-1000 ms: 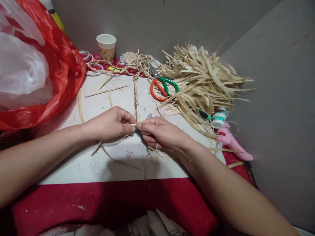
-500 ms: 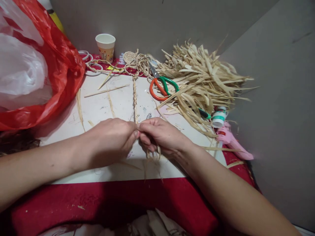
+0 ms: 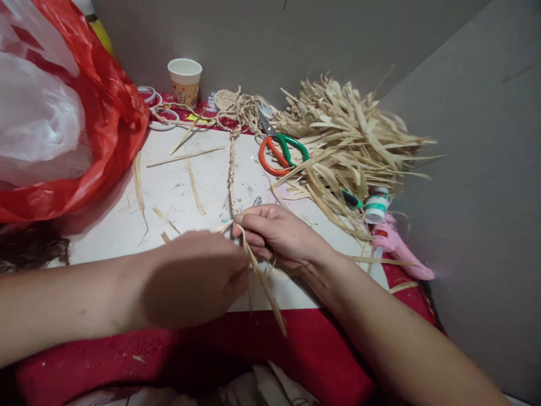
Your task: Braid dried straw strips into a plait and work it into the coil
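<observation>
The right hand (image 3: 285, 231) pinches, between thumb and fingertips, the near end of a thin braided cord of pale dry straw (image 3: 231, 169). This cord lies upon a flat white board (image 3: 163, 180) and runs away from the person toward the board's far edge. The left hand (image 3: 207, 270) is blurred and turned with its back up; its fingers are hidden, so I cannot tell what it pinches. Just beside it, a long loose pale straw strip (image 3: 268, 287) hangs from the right fingertips over the board's near edge.

In my judgement, the main danger is at the right pinch: if it becomes slack, the last turns of the braid may open. The strip looks thin and dry, so a strong pull could split it. Uneven pulling may also make the cord thick in one place and thin in another.

Now the count. I see one braided cord between the hand and the far edge, one pair of scissors with an orange and a green handle (image 3: 274, 136), one patterned paper cup (image 3: 186, 84), one pink glue gun (image 3: 395, 245), one white bottle with a green band (image 3: 376, 206), and two white rings (image 3: 163, 127). There is one big heap of straw strips (image 3: 346, 124); its strips are too many to count.
</observation>
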A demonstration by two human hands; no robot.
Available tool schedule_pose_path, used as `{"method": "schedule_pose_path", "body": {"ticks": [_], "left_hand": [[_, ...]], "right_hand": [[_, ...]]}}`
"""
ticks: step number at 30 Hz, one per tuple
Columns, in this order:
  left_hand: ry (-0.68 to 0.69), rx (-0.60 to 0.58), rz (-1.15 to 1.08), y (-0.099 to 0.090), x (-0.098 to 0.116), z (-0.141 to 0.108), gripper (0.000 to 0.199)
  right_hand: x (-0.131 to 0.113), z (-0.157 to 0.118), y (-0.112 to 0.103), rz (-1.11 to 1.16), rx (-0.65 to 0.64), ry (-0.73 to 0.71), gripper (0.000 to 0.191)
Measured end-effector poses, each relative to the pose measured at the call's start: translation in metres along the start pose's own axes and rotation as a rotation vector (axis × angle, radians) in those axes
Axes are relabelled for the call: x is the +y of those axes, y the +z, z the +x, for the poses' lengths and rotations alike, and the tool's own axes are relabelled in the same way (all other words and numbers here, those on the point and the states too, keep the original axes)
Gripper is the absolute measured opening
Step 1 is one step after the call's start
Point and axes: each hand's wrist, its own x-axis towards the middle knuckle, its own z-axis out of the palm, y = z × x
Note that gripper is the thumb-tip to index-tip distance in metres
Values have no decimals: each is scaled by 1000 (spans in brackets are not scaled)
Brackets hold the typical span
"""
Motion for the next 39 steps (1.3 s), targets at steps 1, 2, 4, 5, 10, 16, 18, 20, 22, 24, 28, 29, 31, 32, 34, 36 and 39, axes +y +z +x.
{"method": "schedule_pose_path", "body": {"ticks": [1,2,4,5,10,16,18,20,22,24,28,29,31,32,34,36,39], "left_hand": [[44,16,31,-8,2,4,25],[96,173,46,-16,2,8,20],[132,394,49,-26,-2,19,2],[100,363,-20,-27,-5,25,10],[-157,-107,-535,-17,-23,40,10],[-58,-83,-257,-25,-28,40,17],[-33,-118,-194,-29,-29,40,19],[-37,-156,-194,-30,-28,41,17],[-78,-202,-253,-29,-28,42,17],[-131,-238,-348,-28,-27,42,20],[-182,-271,-484,-26,-29,42,24],[-185,-273,-492,-26,-30,43,25],[-188,-270,-489,-26,-32,43,24],[-192,-264,-490,-26,-32,44,22],[-195,-247,-494,-26,-33,45,20],[-195,-232,-496,-26,-33,45,21],[-195,-227,-485,-27,-33,47,25]], "right_hand": [[-1,0,-1,8,-16,-9,24],[-2,0,-2,14,-31,-16,24],[-4,-1,-3,26,-60,-18,23],[-5,-1,-4,30,-71,-18,22],[-6,-2,-6,-4,-112,-33,25],[-5,-3,-9,-131,-146,-14,27],[-4,-4,-9,-208,-138,-30,27],[-4,-4,-9,-270,-134,-48,26],[-4,-4,-9,-318,-130,-69,26],[-4,-5,-8,-373,-112,-82,25],[-6,-8,-5,-496,-60,-106,24],[-7,-9,-4,-526,-50,-108,23],[-9,-11,-4,-592,-31,-96,23],[-10,-12,-4,-631,-23,-87,23],[-13,-13,-6,-707,-14,-92,25],[-16,-14,-9,-769,5,-142,28],[-24,-18,-14,-827,63,-253,28]]}}
